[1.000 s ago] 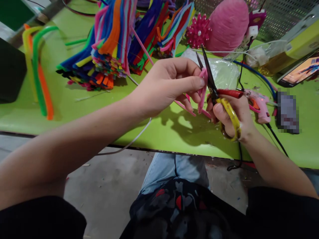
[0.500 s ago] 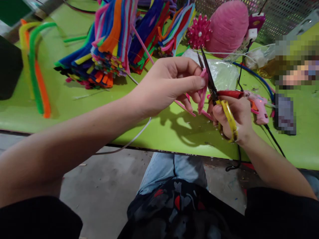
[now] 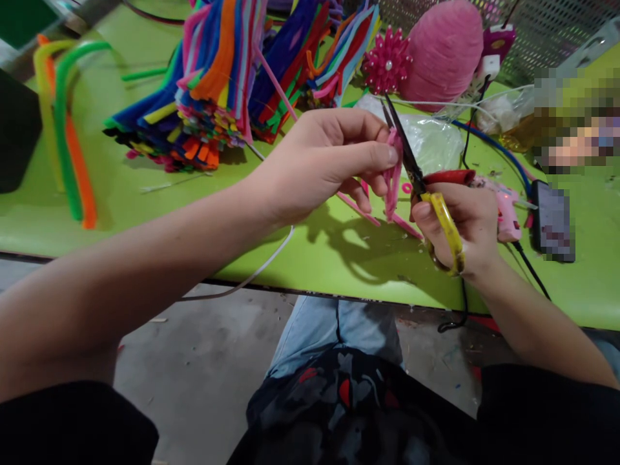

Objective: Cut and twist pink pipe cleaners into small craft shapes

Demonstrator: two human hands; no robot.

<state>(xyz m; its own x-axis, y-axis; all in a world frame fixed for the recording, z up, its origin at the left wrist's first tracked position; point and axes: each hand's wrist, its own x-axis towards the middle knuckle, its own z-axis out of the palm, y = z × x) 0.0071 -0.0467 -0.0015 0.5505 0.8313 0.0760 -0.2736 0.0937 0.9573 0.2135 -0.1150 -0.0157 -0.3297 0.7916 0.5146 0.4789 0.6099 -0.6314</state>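
Between thumb and fingertips, my left hand (image 3: 334, 161) pinches a folded pink pipe cleaner (image 3: 393, 184), which hangs down as a narrow loop. My right hand (image 3: 460, 226) grips scissors (image 3: 443, 223) with yellow and red handles and dark blades. The blades point up and left, parted a little at the tips, right beside the pinched pipe cleaner. Whether they touch it I cannot tell. Below my left hand, loose pink pipe cleaner lengths (image 3: 359, 210) lie on the green table (image 3: 271, 258).
Colourful pipe cleaner bundles (image 3: 213, 71) stand behind my left hand. Yellow, green and orange pipe cleaners (image 3: 72, 142) lie far left. A pink wrapped egg shape (image 3: 443, 51) and beaded flower (image 3: 388, 66) are at the back. At right are a pink glue gun (image 3: 507, 216) and phone (image 3: 555, 223).
My right hand and the scissors have shifted slightly right. The scissor blades have closed a little, and the pink pipe cleaner has turned slightly in my left fingers.
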